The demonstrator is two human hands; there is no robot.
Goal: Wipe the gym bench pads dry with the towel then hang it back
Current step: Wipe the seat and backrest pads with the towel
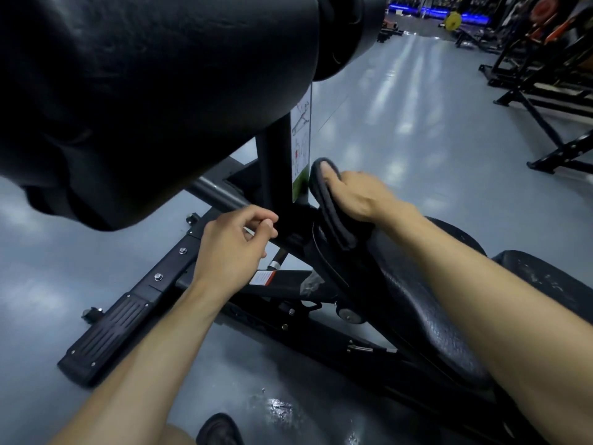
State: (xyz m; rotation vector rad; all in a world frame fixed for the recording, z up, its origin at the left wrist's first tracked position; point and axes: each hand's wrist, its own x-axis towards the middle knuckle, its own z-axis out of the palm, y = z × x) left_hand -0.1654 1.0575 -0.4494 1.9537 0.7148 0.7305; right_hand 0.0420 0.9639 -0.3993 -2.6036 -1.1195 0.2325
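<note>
My right hand point(356, 195) pressed the dark towel point(330, 207) flat on the seat pad point(426, 316); my left hand point(234, 252) was loosely curled, holding nothing.

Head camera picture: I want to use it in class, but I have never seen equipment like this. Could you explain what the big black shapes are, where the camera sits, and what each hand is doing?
The camera is worn on the person's head and looks forward and down, so both bare forearms reach into the picture from below. The scene is a gym with a shiny grey floor. The large black shape at the top left is a padded roller of an exercise machine, very close to the lens. Below it stands the machine's black metal frame, with an instruction sticker. At the lower right is a black seat pad. The right hand presses a dark folded towel against the upper end of that pad. The left hand hovers loosely curled near the frame, holding nothing visible. Wet patches glisten on the floor below.
</note>
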